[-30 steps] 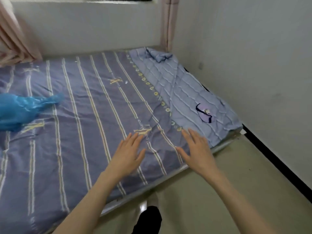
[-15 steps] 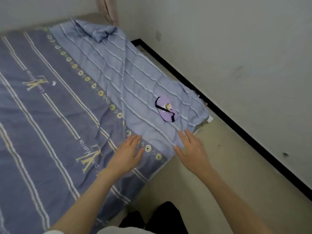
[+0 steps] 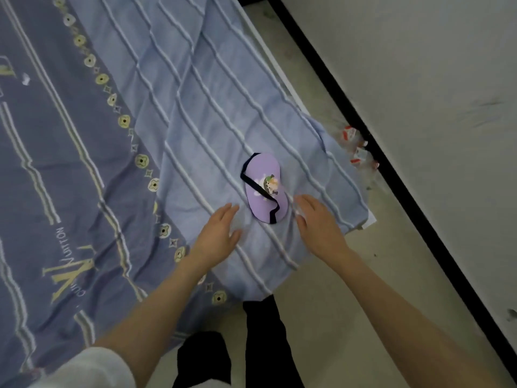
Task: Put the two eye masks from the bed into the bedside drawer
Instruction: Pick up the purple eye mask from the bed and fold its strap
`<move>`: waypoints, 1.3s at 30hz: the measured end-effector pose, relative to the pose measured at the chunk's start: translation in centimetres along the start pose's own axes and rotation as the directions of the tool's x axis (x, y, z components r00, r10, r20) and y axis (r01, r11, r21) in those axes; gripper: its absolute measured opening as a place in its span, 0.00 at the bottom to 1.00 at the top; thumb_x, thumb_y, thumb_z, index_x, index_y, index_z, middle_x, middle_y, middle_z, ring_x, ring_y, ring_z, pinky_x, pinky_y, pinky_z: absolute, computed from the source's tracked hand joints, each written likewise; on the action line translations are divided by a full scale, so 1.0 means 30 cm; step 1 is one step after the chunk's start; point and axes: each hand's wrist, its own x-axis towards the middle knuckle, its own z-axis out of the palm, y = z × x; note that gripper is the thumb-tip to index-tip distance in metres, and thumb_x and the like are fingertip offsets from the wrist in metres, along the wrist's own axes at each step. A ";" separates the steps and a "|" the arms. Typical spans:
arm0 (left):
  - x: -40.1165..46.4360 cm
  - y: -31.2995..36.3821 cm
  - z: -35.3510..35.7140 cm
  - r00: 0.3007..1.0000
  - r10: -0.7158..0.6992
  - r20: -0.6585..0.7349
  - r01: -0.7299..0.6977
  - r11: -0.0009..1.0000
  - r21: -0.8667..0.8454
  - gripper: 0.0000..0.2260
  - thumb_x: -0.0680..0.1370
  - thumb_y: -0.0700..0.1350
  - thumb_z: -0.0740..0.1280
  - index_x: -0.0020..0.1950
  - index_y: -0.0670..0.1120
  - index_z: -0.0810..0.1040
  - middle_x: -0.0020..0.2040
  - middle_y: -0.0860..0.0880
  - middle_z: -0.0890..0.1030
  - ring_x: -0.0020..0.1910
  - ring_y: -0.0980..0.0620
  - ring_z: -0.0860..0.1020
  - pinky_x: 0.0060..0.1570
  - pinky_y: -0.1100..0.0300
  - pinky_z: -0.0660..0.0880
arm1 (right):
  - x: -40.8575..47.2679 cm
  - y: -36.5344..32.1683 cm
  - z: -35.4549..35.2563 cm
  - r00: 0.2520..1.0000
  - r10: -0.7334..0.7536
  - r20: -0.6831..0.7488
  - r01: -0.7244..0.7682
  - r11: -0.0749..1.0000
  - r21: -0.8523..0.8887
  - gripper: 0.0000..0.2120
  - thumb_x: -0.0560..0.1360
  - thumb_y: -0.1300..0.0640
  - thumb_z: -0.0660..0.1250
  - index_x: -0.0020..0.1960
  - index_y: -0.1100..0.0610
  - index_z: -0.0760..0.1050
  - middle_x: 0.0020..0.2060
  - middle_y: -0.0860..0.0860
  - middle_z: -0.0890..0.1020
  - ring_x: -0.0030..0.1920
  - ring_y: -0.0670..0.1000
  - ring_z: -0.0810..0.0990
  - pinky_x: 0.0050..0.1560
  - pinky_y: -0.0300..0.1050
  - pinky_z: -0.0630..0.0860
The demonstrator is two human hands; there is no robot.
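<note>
Now both spread, seemingly empty hands, left hand (image 3: pixel 219 233) and right hand (image 3: pixel 319 219), flank the purple eye mask (image 3: pixel 265 186).

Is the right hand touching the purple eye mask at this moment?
Apart. The head view shows a strip of light blue sheet between the right hand fingertips and the edge of the purple eye mask, which lies flat on the bed.

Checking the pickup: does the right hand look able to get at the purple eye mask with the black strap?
Probably yes. The right hand is open beside the purple eye mask, which lies uncovered on the light blue striped sheet, nothing between them.
</note>
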 end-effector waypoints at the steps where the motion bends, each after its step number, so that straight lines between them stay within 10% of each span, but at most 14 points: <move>1: 0.046 0.017 0.031 0.998 -0.054 -0.009 0.053 0.995 -0.082 0.24 0.77 0.42 0.62 0.72 0.41 0.59 0.74 0.40 0.60 0.73 0.45 0.60 0.69 0.59 0.55 | 0.052 0.028 0.001 1.000 0.010 0.014 -0.010 1.000 0.028 0.18 0.77 0.63 0.55 0.66 0.63 0.64 0.64 0.63 0.71 0.63 0.62 0.69 0.59 0.46 0.63; 7: 0.299 0.035 0.152 0.894 -0.443 -0.065 0.332 0.754 -0.567 0.23 0.75 0.38 0.65 0.68 0.40 0.64 0.65 0.39 0.72 0.58 0.45 0.73 0.58 0.56 0.69 | 0.295 0.125 0.105 0.995 0.071 0.072 -0.083 0.983 0.165 0.15 0.76 0.60 0.57 0.60 0.64 0.69 0.56 0.64 0.77 0.56 0.64 0.74 0.56 0.55 0.70; 10: 0.377 0.017 0.170 0.882 -0.460 -0.103 0.308 0.729 -0.611 0.21 0.74 0.38 0.65 0.67 0.42 0.66 0.58 0.41 0.77 0.53 0.46 0.76 0.56 0.55 0.72 | 0.367 0.113 0.160 0.996 0.076 0.035 -0.083 0.961 0.264 0.04 0.74 0.60 0.60 0.45 0.61 0.71 0.43 0.60 0.80 0.44 0.61 0.76 0.45 0.53 0.73; 16: 0.410 0.035 0.127 0.870 -0.467 -0.157 0.227 0.664 -0.713 0.22 0.73 0.36 0.67 0.65 0.44 0.66 0.42 0.49 0.78 0.45 0.50 0.77 0.49 0.56 0.73 | 0.399 0.062 0.147 0.959 0.282 -0.026 -0.211 0.774 0.597 0.12 0.71 0.63 0.64 0.53 0.55 0.76 0.42 0.52 0.82 0.44 0.52 0.80 0.48 0.48 0.76; 25: 0.237 0.198 -0.169 0.933 -0.137 -0.334 -0.021 0.903 -0.430 0.18 0.72 0.36 0.68 0.61 0.44 0.75 0.39 0.48 0.74 0.39 0.52 0.74 0.41 0.76 0.68 | 0.286 -0.075 -0.157 0.984 -0.083 -0.156 0.137 0.914 0.382 0.18 0.72 0.65 0.65 0.62 0.61 0.72 0.46 0.59 0.79 0.45 0.53 0.74 0.46 0.37 0.67; 31: 0.084 0.337 -0.413 0.937 0.008 -0.349 -0.109 0.956 -0.272 0.11 0.74 0.38 0.65 0.55 0.45 0.79 0.43 0.46 0.74 0.45 0.47 0.75 0.49 0.60 0.70 | 0.214 -0.246 -0.378 0.917 -0.221 -0.331 0.312 0.916 0.253 0.06 0.71 0.66 0.66 0.47 0.63 0.79 0.42 0.62 0.79 0.43 0.60 0.77 0.44 0.46 0.70; 39: -0.082 0.454 -0.657 0.892 0.259 -0.370 -0.318 0.942 -0.107 0.11 0.71 0.49 0.71 0.51 0.47 0.78 0.48 0.49 0.75 0.48 0.55 0.74 0.51 0.66 0.69 | 0.138 -0.444 -0.584 0.881 -0.354 -0.313 0.460 0.795 0.395 0.01 0.71 0.63 0.68 0.41 0.59 0.77 0.37 0.51 0.79 0.39 0.38 0.75 0.42 0.26 0.67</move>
